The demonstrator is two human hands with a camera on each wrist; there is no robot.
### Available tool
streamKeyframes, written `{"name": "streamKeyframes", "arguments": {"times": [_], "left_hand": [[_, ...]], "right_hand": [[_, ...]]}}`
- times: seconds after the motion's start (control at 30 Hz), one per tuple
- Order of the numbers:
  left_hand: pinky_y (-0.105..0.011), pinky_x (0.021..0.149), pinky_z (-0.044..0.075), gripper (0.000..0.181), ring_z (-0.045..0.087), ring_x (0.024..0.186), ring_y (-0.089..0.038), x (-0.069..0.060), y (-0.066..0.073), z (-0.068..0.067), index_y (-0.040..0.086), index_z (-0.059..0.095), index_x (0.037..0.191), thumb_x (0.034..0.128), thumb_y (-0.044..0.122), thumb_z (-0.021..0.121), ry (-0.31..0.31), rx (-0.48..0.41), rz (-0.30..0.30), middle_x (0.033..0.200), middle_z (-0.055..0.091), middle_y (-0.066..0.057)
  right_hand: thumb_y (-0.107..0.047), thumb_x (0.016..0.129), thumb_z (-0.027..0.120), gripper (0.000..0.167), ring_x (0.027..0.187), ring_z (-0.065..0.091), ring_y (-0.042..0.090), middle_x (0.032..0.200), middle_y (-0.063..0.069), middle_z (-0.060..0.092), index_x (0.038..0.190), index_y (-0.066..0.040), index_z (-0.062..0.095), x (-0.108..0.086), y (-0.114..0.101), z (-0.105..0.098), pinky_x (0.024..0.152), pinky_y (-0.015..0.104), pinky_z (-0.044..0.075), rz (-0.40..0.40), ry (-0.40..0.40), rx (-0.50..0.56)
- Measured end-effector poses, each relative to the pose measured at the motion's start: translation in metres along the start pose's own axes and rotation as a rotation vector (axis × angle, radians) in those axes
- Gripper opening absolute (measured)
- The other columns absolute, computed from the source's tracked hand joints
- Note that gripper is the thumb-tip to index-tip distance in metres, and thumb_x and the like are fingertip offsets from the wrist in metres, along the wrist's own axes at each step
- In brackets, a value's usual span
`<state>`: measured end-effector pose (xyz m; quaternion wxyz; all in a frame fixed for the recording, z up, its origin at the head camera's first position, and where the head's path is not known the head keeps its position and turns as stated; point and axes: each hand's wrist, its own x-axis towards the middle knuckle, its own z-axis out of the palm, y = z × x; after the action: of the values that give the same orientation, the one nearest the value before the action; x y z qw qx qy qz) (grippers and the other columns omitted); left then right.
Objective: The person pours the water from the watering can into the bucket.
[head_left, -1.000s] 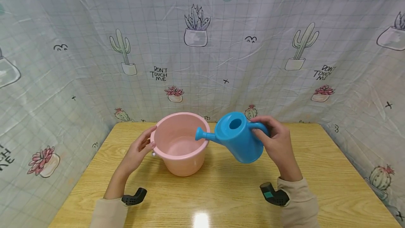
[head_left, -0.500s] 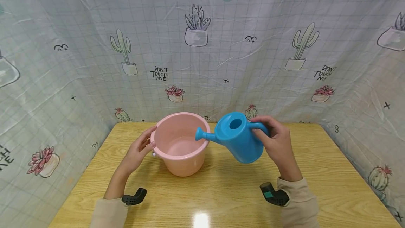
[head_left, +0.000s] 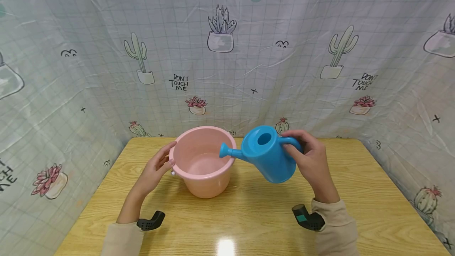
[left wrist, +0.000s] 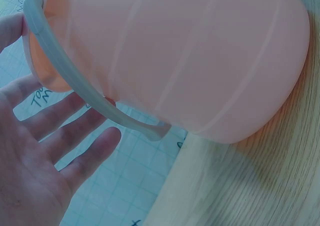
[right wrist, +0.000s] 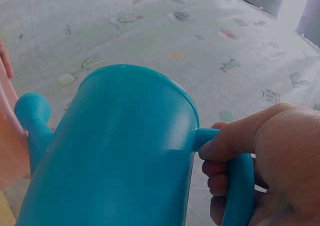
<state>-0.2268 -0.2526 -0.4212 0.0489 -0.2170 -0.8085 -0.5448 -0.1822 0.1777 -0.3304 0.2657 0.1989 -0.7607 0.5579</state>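
Observation:
A pink bucket [head_left: 207,185] stands on the wooden table, its inside visible. The left hand [head_left: 155,172] holds the bucket's left rim, thumb at the near side and fingers at the outer side. In the left wrist view the pale handle [left wrist: 75,81] hangs beside the left hand [left wrist: 45,151]. A blue watering can [head_left: 273,161] is tilted toward the bucket, gripped at its handle by the right hand [head_left: 311,161]; its spout head [head_left: 224,150] is over the bucket's right rim. The right wrist view shows the right hand's [right wrist: 270,156] fingers curled round the can's handle [right wrist: 240,186].
A wooden table [head_left: 355,208] spans the lower view. Behind it and at both sides hangs a patterned cloth [head_left: 256,66] with cactus drawings. A black wrist device [head_left: 152,221] sits at the left wrist and another device [head_left: 308,219] at the right wrist.

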Motion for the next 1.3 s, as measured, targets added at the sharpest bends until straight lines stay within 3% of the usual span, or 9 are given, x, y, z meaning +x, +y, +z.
{"name": "streamKeyframes", "arguments": {"times": [0.23, 0.47, 0.7, 0.83, 1.07, 1.3], "left_hand": [[-0.014, 0.092, 0.048, 0.055, 0.049, 0.128, -0.034, -0.0003, -0.0013, -0.0004, 0.020, 0.031, 0.152, 0.1008, 0.011, 0.049, -0.008, 0.015, 0.023, 0.152, 0.037, -0.017], [-0.015, 0.092, 0.048, 0.055, 0.052, 0.125, -0.009, -0.0002, -0.0030, -0.0004, 0.020, 0.031, 0.153, 0.1010, 0.011, 0.049, -0.014, 0.010, 0.028, 0.154, 0.034, -0.015], [-0.015, 0.092, 0.048, 0.055, 0.052, 0.125, -0.010, -0.0007, -0.0018, 0.0001, 0.020, 0.032, 0.152, 0.1008, 0.010, 0.049, -0.002, 0.013, 0.023, 0.154, 0.035, -0.015], [-0.015, 0.092, 0.048, 0.055, 0.052, 0.125, -0.006, -0.0009, -0.0006, 0.0002, 0.021, 0.032, 0.152, 0.1008, 0.011, 0.049, -0.001, 0.010, 0.014, 0.155, 0.034, -0.014], [-0.014, 0.092, 0.048, 0.055, 0.050, 0.124, 0.001, -0.0014, 0.0007, 0.0002, 0.020, 0.032, 0.152, 0.1009, 0.011, 0.049, -0.004, 0.003, 0.014, 0.155, 0.033, -0.014], [-0.014, 0.092, 0.048, 0.055, 0.051, 0.124, -0.002, -0.0019, 0.0017, -0.0004, 0.020, 0.031, 0.152, 0.1009, 0.011, 0.049, -0.009, 0.002, 0.016, 0.154, 0.034, -0.015]], "right_hand": [[0.004, 0.089, 0.063, 0.022, 0.095, 0.063, 0.005, 0.105, -0.006, 0.067, 0.111, 0.001, 0.066, 0.0000, -0.0005, -0.0001, 0.085, 0.015, 0.050, 0.010, -0.003, -0.006], [0.005, 0.089, 0.063, 0.022, 0.094, 0.063, 0.005, 0.104, -0.012, 0.065, 0.110, 0.002, 0.066, 0.0005, -0.0003, -0.0001, 0.085, 0.016, 0.050, 0.005, 0.001, 0.005], [0.005, 0.089, 0.063, 0.022, 0.094, 0.062, 0.004, 0.103, -0.014, 0.065, 0.110, 0.002, 0.066, 0.0005, 0.0000, 0.0000, 0.085, 0.015, 0.050, 0.009, -0.002, 0.004], [0.005, 0.089, 0.063, 0.022, 0.094, 0.062, 0.005, 0.104, -0.009, 0.066, 0.110, 0.001, 0.066, 0.0003, 0.0000, -0.0002, 0.085, 0.016, 0.050, 0.013, -0.003, 0.007], [0.004, 0.089, 0.063, 0.022, 0.095, 0.062, 0.004, 0.104, -0.013, 0.065, 0.111, 0.001, 0.066, 0.0000, -0.0012, -0.0002, 0.086, 0.016, 0.050, 0.017, -0.003, 0.005], [0.004, 0.090, 0.062, 0.022, 0.096, 0.062, 0.005, 0.105, -0.010, 0.066, 0.111, 0.001, 0.065, -0.0001, -0.0023, 0.0000, 0.086, 0.015, 0.049, 0.014, -0.008, 0.010]]}}
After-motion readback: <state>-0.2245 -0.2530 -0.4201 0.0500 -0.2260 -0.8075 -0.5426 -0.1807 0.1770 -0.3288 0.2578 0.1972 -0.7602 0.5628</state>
